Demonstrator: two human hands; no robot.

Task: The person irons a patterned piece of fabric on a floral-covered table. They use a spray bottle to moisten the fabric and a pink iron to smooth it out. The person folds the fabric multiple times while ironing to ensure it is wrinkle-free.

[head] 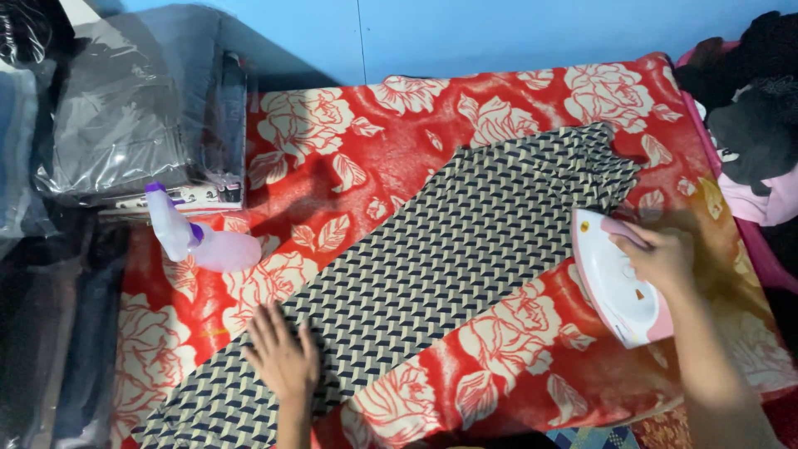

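Here the right hand (661, 258) grips the pink iron (615, 287); the left hand (283, 359) lies flat, open, on patterned cloth (432, 266).

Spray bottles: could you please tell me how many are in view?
1: the purple-capped spray bottle lies on the red floral cloth, left of the patterned garment. Others may be hidden.

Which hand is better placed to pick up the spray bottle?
Probably the left hand. It lies flat on the patterned cloth, on the same side as the spray bottle. The right hand already grips the iron, far away.
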